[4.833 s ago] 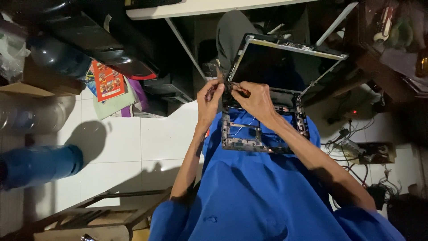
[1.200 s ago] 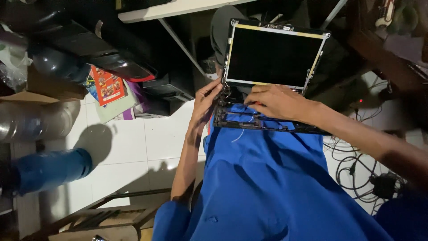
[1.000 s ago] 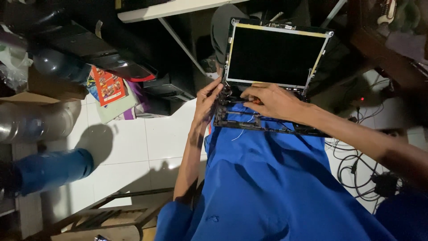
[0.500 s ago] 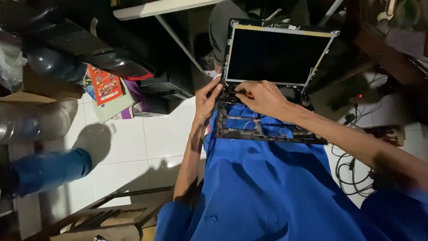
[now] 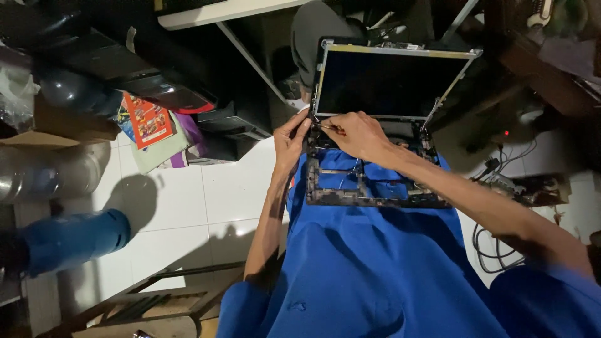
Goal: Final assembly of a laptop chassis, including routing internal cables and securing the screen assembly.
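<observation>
Both hands work at the laptop [image 5: 382,125] on the lap. Right hand [image 5: 357,134] pinches a screwdriver [image 5: 330,129]; left hand [image 5: 289,141] grips the frame's [image 5: 375,199] corner, fingers curled.

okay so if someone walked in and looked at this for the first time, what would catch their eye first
Most likely the stripped laptop frame lying on the person's blue-clad lap, its dark screen standing open at the top centre. Both hands meet at the hinge corner: the left hand steadies the frame's left edge while the right hand works a small screwdriver there. Off to the left, a blue bottle lies on the white tile floor.
</observation>
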